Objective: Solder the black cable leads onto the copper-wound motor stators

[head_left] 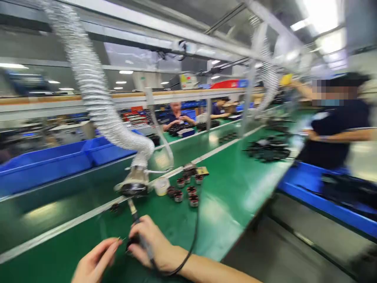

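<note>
Ideally, right hand (153, 238), gripping soldering iron (144, 244), points it away from left hand (97, 260), pinching thin wire (120, 238) within workbench (224, 196) edges.

the one camera, worn on the head, looks forward and down along the green bench (226, 177), the left hand (98, 259) and right hand (153, 241) close below, a co-worker (338, 125) farther off at right.

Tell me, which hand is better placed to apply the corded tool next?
Probably the right hand: it grips the corded tool, while the left hand pinches something thin, too small to identify.
</note>
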Demonstrator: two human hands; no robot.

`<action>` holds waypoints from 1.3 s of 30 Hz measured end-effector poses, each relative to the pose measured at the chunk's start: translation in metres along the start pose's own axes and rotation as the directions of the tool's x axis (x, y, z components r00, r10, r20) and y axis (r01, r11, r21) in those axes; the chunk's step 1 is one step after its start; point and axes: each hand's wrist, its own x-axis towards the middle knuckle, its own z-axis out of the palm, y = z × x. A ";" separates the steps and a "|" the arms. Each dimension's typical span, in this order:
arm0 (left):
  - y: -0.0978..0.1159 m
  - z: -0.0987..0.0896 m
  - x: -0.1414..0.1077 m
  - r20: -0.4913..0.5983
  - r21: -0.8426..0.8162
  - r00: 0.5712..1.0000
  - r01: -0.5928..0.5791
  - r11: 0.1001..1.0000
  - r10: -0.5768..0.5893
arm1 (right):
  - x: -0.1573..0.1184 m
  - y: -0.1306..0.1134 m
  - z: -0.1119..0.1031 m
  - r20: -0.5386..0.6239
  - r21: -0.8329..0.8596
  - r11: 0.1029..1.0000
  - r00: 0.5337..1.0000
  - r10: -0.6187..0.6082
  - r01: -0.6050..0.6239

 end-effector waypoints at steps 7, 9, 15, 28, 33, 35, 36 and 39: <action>0.006 -0.010 0.012 0.086 -0.187 0.993 -0.068 0.980 0.085 | 0.040 -0.007 0.015 -0.164 0.162 0.987 0.986 0.017 0.010; 0.000 -0.013 0.013 0.083 -0.244 0.992 -0.074 0.967 0.096 | 0.044 -0.006 0.021 -0.154 0.183 0.983 0.988 -0.005 0.034; -0.005 -0.012 0.009 0.118 -0.293 0.987 -0.070 0.954 0.109 | 0.043 -0.007 0.028 -0.157 0.212 0.977 0.987 0.040 -0.006; -0.001 -0.004 0.000 -0.089 0.268 0.854 -0.475 0.838 0.512 | 0.039 -0.005 0.033 -0.195 0.338 0.937 0.966 0.168 -0.094; 0.003 -0.007 0.000 -0.078 0.207 0.883 -0.440 0.874 0.463 | 0.038 -0.004 0.034 -0.180 0.343 0.933 0.968 0.177 -0.107; 0.003 -0.007 0.000 -0.075 0.162 0.905 -0.404 0.900 0.419 | 0.037 -0.004 0.036 -0.174 0.352 0.928 0.965 0.194 -0.123; 0.002 -0.007 0.001 -0.077 0.130 0.918 -0.378 0.917 0.389 | 0.037 -0.005 0.036 -0.169 0.367 0.920 0.963 0.208 -0.135; -0.001 -0.005 0.001 -0.107 -0.004 0.953 -0.285 0.958 0.283 | 0.036 -0.008 0.039 -0.152 0.446 0.878 0.951 0.268 -0.176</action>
